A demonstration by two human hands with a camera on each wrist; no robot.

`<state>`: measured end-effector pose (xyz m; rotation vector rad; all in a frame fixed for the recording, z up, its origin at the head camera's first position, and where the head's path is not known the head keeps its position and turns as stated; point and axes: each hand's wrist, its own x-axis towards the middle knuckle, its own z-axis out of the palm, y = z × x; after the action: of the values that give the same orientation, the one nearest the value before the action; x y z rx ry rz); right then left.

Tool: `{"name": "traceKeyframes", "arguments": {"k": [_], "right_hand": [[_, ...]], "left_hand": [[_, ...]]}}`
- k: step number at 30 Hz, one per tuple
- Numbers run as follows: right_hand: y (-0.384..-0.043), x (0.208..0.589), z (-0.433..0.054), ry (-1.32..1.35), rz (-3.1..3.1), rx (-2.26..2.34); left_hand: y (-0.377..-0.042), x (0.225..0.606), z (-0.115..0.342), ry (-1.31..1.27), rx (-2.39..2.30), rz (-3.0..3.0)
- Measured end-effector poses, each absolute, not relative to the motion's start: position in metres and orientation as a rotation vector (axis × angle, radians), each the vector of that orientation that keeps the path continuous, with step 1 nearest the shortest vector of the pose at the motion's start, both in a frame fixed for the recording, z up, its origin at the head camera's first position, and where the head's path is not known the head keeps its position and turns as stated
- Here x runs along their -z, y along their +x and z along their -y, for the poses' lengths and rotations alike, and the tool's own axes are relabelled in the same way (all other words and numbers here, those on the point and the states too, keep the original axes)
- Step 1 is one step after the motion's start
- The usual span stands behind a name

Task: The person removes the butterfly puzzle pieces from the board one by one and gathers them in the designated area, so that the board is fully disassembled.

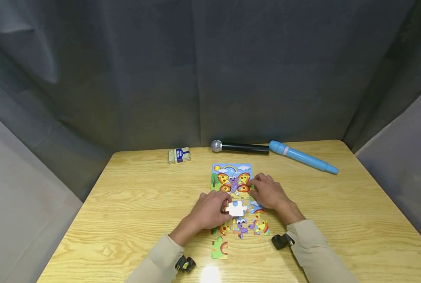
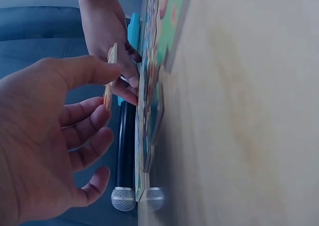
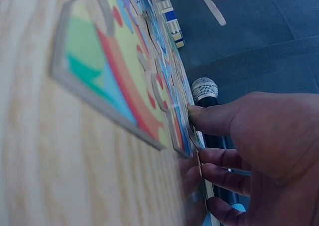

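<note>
My left hand [image 1: 208, 210] pinches a jigsaw puzzle piece [image 1: 236, 209] between thumb and fingers, its white back facing up. In the left wrist view the piece [image 2: 111, 74] is seen edge-on, lifted above the table. The right hand [image 1: 268, 192] rests with bent fingers at the lower right edge of a butterfly picture board [image 1: 231, 173]. Its thumb [image 3: 214, 118] touches near the edge of the top right puzzle pieces [image 1: 256, 206]. Below the board lie several joined pieces, including a butterfly-face piece [image 1: 241, 226] and a right wing piece [image 1: 261, 227].
A loose green piece [image 1: 219, 248] lies nearest the front. Behind the board are a black microphone [image 1: 244, 147] with a silver head and a large blue pen-shaped object [image 1: 304, 158]. A bundle of thin sticks [image 1: 179, 155] sits back left. Dark cloth [image 1: 196, 78] hangs behind the wooden table [image 1: 132, 204].
</note>
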<state>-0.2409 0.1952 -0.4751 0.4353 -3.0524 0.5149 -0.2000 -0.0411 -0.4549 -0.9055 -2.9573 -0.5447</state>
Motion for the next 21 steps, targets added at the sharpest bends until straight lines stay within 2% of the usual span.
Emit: {"name": "traceKeyframes", "arguments": {"k": [21], "right_hand": [[-0.242, 0.473, -0.195, 0.420, 3.060, -0.515]], "left_hand": [[-0.160, 0.453, 0.032, -1.146, 0.400, 2.966]]}}
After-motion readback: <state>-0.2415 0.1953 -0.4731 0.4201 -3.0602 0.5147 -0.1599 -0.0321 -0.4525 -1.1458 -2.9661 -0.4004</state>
